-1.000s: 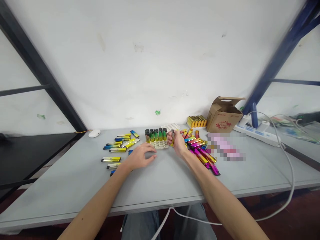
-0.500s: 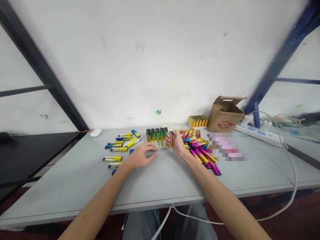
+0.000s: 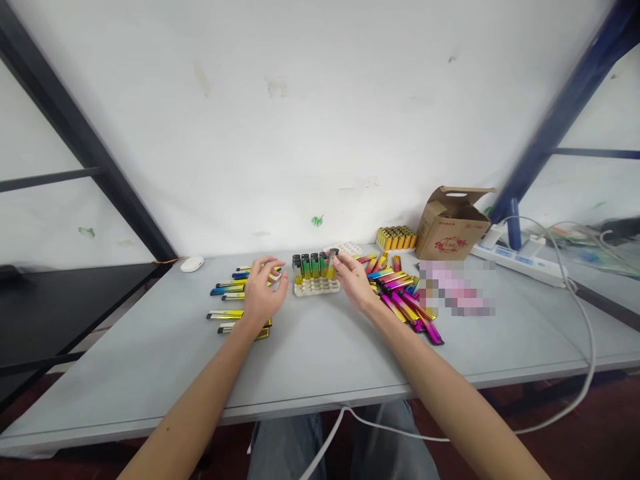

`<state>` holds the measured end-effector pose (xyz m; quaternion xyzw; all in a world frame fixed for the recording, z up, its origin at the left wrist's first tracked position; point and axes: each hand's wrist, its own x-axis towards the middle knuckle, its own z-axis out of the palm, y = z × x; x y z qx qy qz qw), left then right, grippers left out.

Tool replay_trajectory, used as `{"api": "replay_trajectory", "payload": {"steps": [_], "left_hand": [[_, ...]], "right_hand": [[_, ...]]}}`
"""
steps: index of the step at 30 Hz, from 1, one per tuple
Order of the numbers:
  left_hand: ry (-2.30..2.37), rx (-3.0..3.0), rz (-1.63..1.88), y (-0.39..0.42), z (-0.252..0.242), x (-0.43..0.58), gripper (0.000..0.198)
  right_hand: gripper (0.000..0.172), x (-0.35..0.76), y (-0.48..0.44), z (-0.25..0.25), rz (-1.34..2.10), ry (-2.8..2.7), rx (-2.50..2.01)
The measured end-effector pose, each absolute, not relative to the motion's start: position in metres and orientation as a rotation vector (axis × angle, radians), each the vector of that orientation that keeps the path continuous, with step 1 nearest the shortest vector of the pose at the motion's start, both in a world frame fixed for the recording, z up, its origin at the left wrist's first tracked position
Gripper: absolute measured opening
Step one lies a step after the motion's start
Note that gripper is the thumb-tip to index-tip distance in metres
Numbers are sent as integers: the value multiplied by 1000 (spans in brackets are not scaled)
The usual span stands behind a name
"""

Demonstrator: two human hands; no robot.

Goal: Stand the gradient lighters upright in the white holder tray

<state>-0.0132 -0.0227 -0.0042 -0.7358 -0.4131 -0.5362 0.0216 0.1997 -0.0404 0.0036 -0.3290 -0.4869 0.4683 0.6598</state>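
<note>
Both hands have shifted left. The left hand (image 3: 264,295), loosely spread, nears scattered lighters (image 3: 226,315); the right hand (image 3: 355,280) pinches one lighter (image 3: 331,267) at the right end of the pale tray (image 3: 317,289).

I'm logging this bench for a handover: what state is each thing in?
Right hand: closed on held lighter.
Held lighter: upright, no flame visible.
Left hand: open, apparently holding nothing.
Near tray: partly filled.
Left-side lighters: lying loose.
Right-side lighters: heaped loosely.
Rear lighters: standing upright in rows.
Cardboard box: open.
Power strip: plugs inserted.
</note>
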Motion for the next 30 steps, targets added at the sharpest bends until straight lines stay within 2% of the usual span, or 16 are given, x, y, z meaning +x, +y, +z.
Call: {"api": "replay_trajectory", "payload": {"steps": [5,9,17,27,30], "left_hand": [[-1335,-2428,-1446,-22,-9,-12,41],[-1316,-2549,-1341,-25,-11,-8,51],[-1293,-2616,-1273,-28,-9,-6,53],[-1268,-2637,-1273,-24,-12,-9,59],[-1249,-2631,-1298,-22,-12,-10,61]], "right_hand": [[33,196,-41,-2,736,-1320,-938],[35,192,-38,-9,783,-1322,-943],[37,186,-31,-23,870,-1389,-969],[24,176,-22,-10,392,-1802,-1210],[32,169,-23,-8,310,-1803,-1278]]}}
